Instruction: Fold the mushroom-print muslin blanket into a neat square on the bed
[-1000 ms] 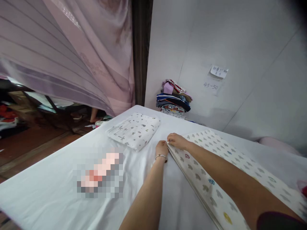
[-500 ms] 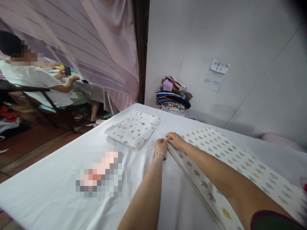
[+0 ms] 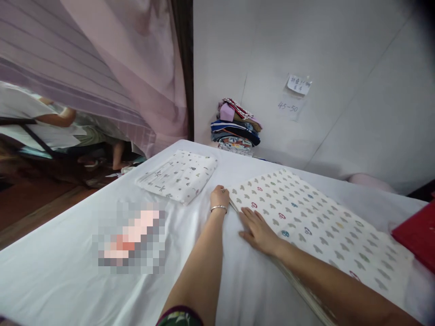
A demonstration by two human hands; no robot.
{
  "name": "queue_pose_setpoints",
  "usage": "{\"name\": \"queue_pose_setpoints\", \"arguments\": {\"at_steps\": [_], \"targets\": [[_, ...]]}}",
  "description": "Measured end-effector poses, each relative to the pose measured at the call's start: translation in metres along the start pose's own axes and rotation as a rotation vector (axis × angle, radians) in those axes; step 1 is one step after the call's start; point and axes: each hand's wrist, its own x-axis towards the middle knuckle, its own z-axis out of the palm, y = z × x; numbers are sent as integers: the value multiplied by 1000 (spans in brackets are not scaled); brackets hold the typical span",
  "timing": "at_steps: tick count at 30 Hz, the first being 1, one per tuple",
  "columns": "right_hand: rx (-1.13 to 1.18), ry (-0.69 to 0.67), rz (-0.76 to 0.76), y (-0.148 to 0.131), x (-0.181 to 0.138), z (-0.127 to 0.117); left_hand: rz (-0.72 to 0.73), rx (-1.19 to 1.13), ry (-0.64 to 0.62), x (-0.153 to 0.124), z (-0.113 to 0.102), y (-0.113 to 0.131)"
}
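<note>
A white cloth (image 3: 306, 213) printed with grey cloud shapes and a few coloured ones lies folded in layers on the white-covered bed (image 3: 81, 235). At its far left corner, my left hand (image 3: 220, 198), with a bracelet at the wrist, is closed on the edge. My right hand (image 3: 257, 230) rests flat on the near edge of the same cloth, its fingers stretched out. Left of my hands lies a second folded white cloth (image 3: 180, 174) with small plant-like prints. Nearer me on the bed is a pinkish blurred-out object (image 3: 132, 240); its kind cannot be told.
A pile of folded clothes (image 3: 236, 124) stands against the grey wall (image 3: 340, 68) behind the bed. Something red (image 3: 416, 235) sits at the right edge. A pink curtain (image 3: 136, 68) hangs at left, with a seated person (image 3: 23, 117) partly behind it.
My right hand has left the corner and moved right and nearer, now flat on the cloth. The near flap now lies flat. The view has turned right, bringing the red thing in.
</note>
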Motion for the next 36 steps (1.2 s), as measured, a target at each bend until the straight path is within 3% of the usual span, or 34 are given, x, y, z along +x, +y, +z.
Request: {"name": "queue_pose_setpoints", "arguments": {"at_steps": [5, 8, 14, 20, 25, 36], "targets": [[-23, -28, 51, -6, -32, -6, 50, 131, -5, -4, -5, 1], [-72, -17, 46, -2, -76, 1, 58, 195, -3, -6, -5, 2], [-123, 131, 25, 1, -175, 11, 80, 274, 6, -7, -1, 2], [-211, 259, 106, 5, -245, 11, 100, 306, 0, -8, -2, 3], [-256, 301, 228, 9, -273, 8, 98, 310, -3, -12, -7, 9], [-144, 326, 199, 6, -289, 10, 92, 366, 43, -8, -9, 4]]}}
